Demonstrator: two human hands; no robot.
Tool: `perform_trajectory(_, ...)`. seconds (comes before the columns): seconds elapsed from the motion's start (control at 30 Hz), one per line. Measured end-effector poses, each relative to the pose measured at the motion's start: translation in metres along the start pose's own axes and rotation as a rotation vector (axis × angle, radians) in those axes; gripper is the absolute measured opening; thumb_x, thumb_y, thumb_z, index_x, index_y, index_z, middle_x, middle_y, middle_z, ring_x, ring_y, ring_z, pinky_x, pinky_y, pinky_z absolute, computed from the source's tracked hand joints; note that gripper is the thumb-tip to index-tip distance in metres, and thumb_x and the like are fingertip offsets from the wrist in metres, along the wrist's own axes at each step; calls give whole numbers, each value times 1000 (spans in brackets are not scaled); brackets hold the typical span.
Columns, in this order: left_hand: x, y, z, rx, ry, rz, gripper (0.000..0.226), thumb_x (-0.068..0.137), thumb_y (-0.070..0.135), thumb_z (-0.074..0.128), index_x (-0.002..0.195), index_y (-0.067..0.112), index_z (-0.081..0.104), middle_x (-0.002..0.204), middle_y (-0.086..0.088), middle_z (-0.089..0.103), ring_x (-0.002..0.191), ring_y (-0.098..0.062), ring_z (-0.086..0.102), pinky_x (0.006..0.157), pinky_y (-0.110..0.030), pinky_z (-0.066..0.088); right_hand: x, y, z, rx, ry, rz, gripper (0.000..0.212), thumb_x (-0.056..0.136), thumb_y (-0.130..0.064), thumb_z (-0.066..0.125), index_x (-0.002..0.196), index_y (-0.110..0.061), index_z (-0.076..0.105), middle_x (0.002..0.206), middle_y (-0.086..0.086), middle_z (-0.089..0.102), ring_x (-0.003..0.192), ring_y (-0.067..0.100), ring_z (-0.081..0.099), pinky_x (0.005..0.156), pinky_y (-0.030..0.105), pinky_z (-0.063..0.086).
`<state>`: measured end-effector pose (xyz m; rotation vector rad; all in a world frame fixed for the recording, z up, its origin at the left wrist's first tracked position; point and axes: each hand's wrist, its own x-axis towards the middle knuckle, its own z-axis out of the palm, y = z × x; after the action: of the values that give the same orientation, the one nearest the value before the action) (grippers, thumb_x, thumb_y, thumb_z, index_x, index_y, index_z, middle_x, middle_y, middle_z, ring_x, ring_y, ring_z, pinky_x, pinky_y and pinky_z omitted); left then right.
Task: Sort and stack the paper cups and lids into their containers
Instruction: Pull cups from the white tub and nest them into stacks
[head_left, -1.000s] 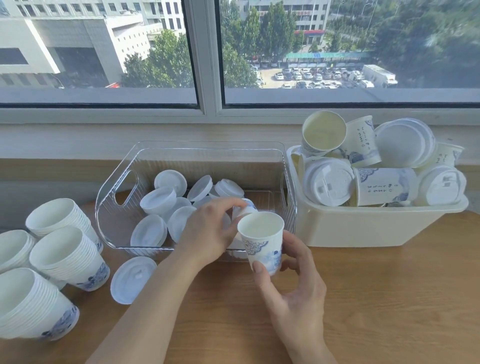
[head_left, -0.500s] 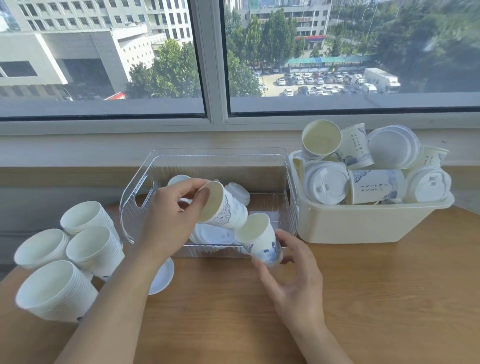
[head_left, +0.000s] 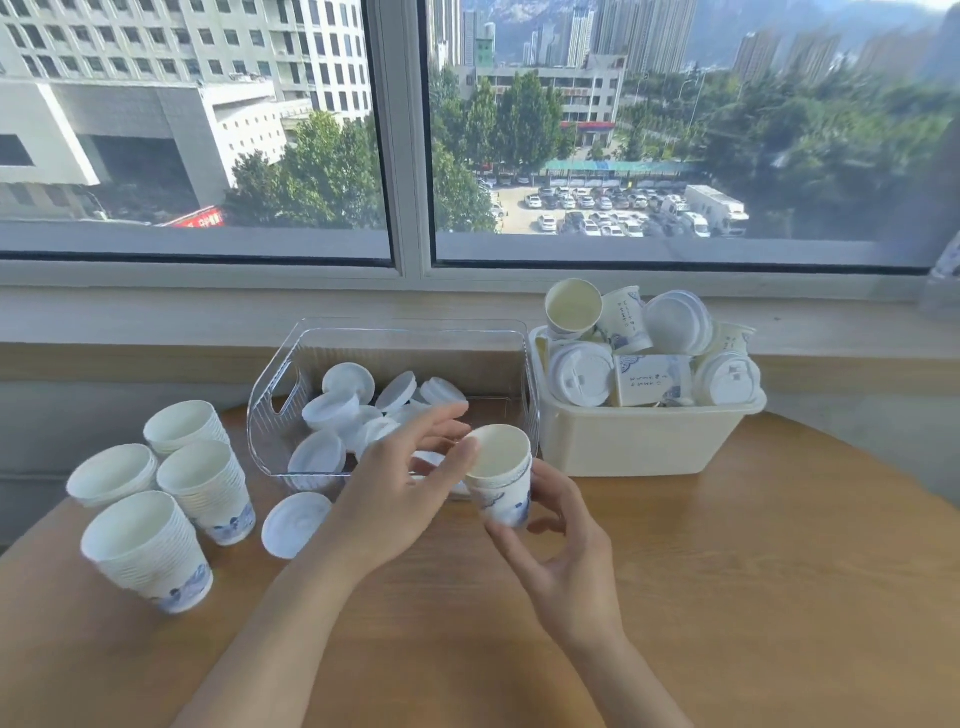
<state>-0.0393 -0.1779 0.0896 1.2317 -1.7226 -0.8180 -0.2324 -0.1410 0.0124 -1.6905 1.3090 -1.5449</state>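
Observation:
A short stack of white paper cups with blue print (head_left: 500, 477) stands upright at the table's middle. My right hand (head_left: 563, 564) holds it from below and behind with curled fingers. My left hand (head_left: 402, 486) hovers just left of the stack's rim with fingers spread and relaxed, holding nothing. Behind them the clear plastic bin (head_left: 280, 400) holds several white lids (head_left: 347, 382). The cream tub (head_left: 649, 441) to the right is heaped with cups and lids.
Several tall cup stacks (head_left: 150, 551) stand at the left of the wooden table (head_left: 753, 597). One loose lid (head_left: 295, 524) lies in front of the clear bin. A window sill runs along the back.
My left hand has set its cup into the one in my right hand and let go. The stack now stands upright. The camera has tilted up.

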Motion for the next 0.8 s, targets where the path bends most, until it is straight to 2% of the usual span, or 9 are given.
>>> perform_trajectory(0.07,-12,3,9,-2,-62,11,65,84,72,68,141,43,56,129,27,66,125,2,59,96,-21,50,-4,-11,-7,43,-8,27,59,87,-24,85,137,-33,56,127,-14,71,119,19,67,87,44,58)
perform_trajectory(0.1,-17,5,14,3,-80,19,69,83,68,72,144,42,54,132,27,65,128,1,58,100,-24,50,-5,-17,-10,57,-11,31,58,88,-24,85,137,-34,56,124,-14,73,117,19,68,87,44,58)
perform_trajectory(0.23,-28,16,31,-82,-5,11,71,86,33,84,148,36,49,130,19,66,121,0,62,99,-21,52,-7,-34,-23,31,-43,6,59,89,-27,83,139,-35,53,123,-18,73,115,17,69,86,45,59)
perform_trajectory(0.3,-33,22,37,-109,34,14,71,87,29,83,149,34,49,129,18,66,119,-1,63,97,-21,52,-6,-40,-31,-2,-65,-16,66,91,-30,81,147,-34,47,135,-18,66,122,12,66,90,44,59)
perform_trajectory(0.4,-37,25,41,-92,31,35,72,88,33,82,150,37,47,128,24,65,120,0,62,99,-24,53,-2,-47,-46,-108,-97,-114,81,94,-35,77,160,-35,31,156,-14,48,136,7,56,98,35,55)
perform_trajectory(0.5,-39,29,45,-89,29,52,73,88,39,81,151,39,44,125,26,65,120,1,61,98,-24,51,1,-54,-56,-145,-159,-168,75,97,-33,73,161,-35,33,163,-15,38,140,5,50,98,35,56)
perform_trajectory(0.67,-33,36,52,-109,76,83,69,88,47,76,150,40,45,126,18,66,119,0,60,86,-12,46,11,-55,-63,-185,-183,-187,68,100,-30,70,160,-29,37,161,-14,43,142,5,49,105,35,52)
perform_trajectory(0.8,-12,33,48,-83,135,86,71,88,53,72,152,43,42,131,24,60,122,1,56,97,-18,48,47,-52,-78,-323,-181,-224,55,102,-25,66,153,-34,49,157,-21,47,142,-1,46,105,36,51)
